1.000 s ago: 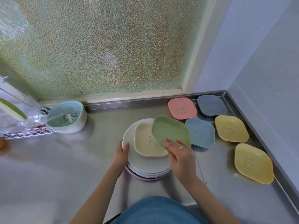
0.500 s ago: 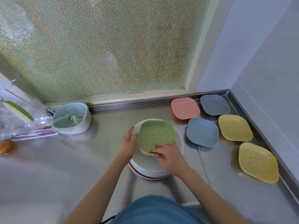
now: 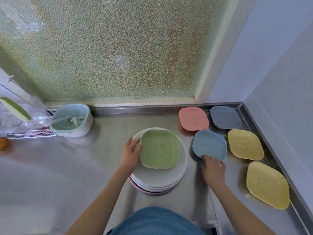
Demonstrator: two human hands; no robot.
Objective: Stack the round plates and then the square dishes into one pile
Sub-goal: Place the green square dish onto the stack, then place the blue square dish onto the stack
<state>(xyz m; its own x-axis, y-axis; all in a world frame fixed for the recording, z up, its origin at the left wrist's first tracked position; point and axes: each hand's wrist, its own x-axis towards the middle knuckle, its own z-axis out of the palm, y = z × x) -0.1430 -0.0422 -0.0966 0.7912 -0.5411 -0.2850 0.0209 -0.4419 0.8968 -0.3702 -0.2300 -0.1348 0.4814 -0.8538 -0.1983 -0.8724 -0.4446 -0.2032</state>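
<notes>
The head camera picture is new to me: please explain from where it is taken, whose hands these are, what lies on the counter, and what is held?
No machine here: a person wears a camera on the head, looking down at their own two hands. On the steel counter stands a pile of round plates with a green square dish on top, over a cream dish whose edge only shows. The left hand rests against the green dish's edge. The right hand touches the near edge of a light blue dish; whether it grips yet is unclear. Still lying apart: a pink dish, a dark blue dish and two yellow dishes. At the left stands a pale green strainer bowl.
</notes>
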